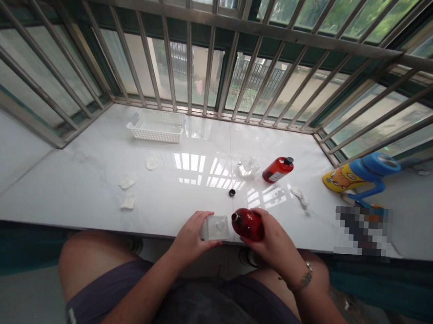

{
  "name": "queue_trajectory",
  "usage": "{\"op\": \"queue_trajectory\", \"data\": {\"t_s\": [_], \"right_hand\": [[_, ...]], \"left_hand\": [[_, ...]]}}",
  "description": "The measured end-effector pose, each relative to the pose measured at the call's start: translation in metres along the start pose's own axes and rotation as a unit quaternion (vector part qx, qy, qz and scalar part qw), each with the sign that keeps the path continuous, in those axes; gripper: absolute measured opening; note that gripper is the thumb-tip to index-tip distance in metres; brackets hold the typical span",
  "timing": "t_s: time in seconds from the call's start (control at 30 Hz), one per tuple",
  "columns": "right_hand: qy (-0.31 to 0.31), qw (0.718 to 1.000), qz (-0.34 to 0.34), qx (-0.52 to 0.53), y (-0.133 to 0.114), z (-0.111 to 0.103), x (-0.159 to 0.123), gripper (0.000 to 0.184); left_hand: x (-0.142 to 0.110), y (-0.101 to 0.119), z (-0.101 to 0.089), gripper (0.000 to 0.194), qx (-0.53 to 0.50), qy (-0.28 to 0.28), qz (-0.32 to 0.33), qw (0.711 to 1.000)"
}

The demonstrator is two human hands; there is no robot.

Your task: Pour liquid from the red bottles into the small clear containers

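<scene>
My right hand (265,228) is wrapped round a red bottle (248,224), uncapped and tilted with its mouth to the left. Just left of that mouth stands a small clear square container (217,227) near the front edge of the white counter. Thumb and fingers of my left hand (193,233) grip the container from its left side. A small black cap (231,193) lies on the counter beyond the bottle. Farther back are a second clear container (248,167) and another red bottle (278,169), which has a black cap and a pale label.
A white perforated basket (155,135) sits at the back left. Crumpled white tissues (128,201) lie on the left, another tissue (301,197) on the right. A blue and yellow flask (360,172) stands at the right, beside a blurred-out patch. Metal window bars (210,68) close off the back.
</scene>
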State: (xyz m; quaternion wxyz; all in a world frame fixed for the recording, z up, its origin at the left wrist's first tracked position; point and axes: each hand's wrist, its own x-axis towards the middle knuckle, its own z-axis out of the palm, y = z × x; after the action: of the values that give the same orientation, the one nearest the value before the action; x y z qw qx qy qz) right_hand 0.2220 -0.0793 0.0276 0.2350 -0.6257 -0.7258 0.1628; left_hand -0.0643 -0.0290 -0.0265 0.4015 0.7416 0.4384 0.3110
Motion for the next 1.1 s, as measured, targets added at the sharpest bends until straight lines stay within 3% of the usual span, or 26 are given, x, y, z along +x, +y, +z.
{"op": "queue_trajectory", "data": {"t_s": [0.1,0.2,0.4,0.7,0.87,1.1], "right_hand": [[0.067,0.996,0.022,0.062,0.009,0.014,-0.010,0.072],[0.127,0.990,0.025,0.052,0.016,0.022,-0.017,0.071],[0.166,0.983,0.048,0.054,0.027,0.025,-0.022,0.070],[0.171,0.958,0.171,0.153,0.044,0.029,-0.023,0.081],[0.156,0.963,0.147,0.164,0.034,0.040,-0.020,0.083],[0.098,0.971,0.108,0.190,-0.005,0.051,0.001,0.080]], "left_hand": [[-0.001,-0.001,-0.002,0.077,0.017,0.011,-0.007,1.000],[0.000,-0.003,-0.006,0.077,0.031,0.017,-0.015,0.999],[0.005,-0.009,-0.016,0.073,0.042,0.033,-0.039,0.998],[0.011,-0.022,-0.045,0.071,0.076,0.084,-0.074,0.991],[0.011,-0.028,-0.057,0.071,0.094,0.099,-0.092,0.986],[0.007,-0.033,-0.060,0.071,0.100,0.096,-0.121,0.983]]}}
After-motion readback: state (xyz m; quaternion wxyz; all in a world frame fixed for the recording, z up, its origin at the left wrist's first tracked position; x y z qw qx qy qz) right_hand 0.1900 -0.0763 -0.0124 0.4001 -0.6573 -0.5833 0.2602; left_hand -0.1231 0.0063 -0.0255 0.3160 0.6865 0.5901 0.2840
